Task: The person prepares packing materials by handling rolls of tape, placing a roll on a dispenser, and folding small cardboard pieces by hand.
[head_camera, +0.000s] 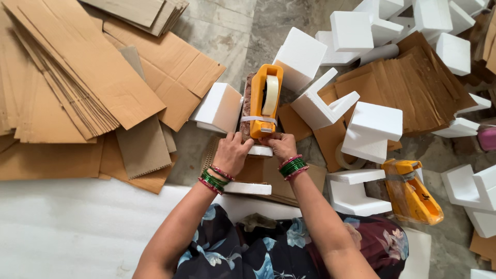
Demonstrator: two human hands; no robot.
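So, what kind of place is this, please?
Probably a small packing workshop, worked on the floor: flattened cardboard in piles, white foam blocks scattered about, and an orange tape dispenser under both hands.

An orange tape dispenser (265, 98) with a pale, translucent tape roll (270, 95) is seen at the centre, and a second orange dispenser (412, 192) at the right. White foam blocks (370, 129) and brown cardboard sheets (88, 72) are spread over the grey floor (227, 31). Green and red bangles (215, 179) are worn on both wrists. The dress (279, 248) is patterned with pale blue flowers on black.
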